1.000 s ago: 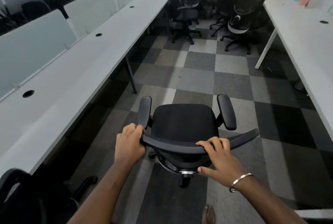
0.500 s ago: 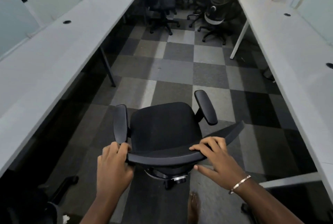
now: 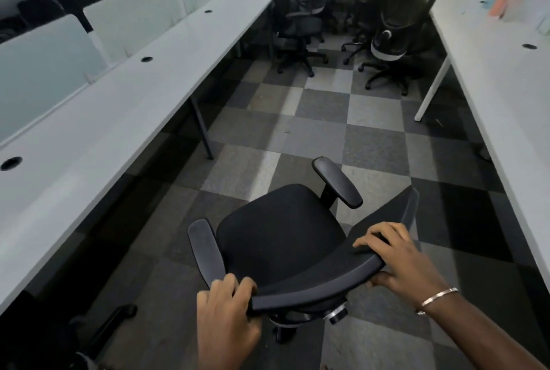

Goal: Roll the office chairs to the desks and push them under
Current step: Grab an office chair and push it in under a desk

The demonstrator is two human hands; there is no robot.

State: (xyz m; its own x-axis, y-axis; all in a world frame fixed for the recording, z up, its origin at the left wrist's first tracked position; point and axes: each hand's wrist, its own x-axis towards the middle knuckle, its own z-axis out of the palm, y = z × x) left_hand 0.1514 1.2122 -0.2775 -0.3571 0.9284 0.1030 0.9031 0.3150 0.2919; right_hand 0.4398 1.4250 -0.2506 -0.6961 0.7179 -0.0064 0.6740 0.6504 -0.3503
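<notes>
Gripping the chair (image 3: 282,229) backrest, both hands; spare chairs (image 3: 300,24) crowd ahead.

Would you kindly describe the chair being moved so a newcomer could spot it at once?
Look down the checkered aisle between the two long white desks. The nearest black chair stands alone in mid-aisle, its backrest top gripped by the left hand and right hand; the other chairs cluster untouched at the far end.
</notes>
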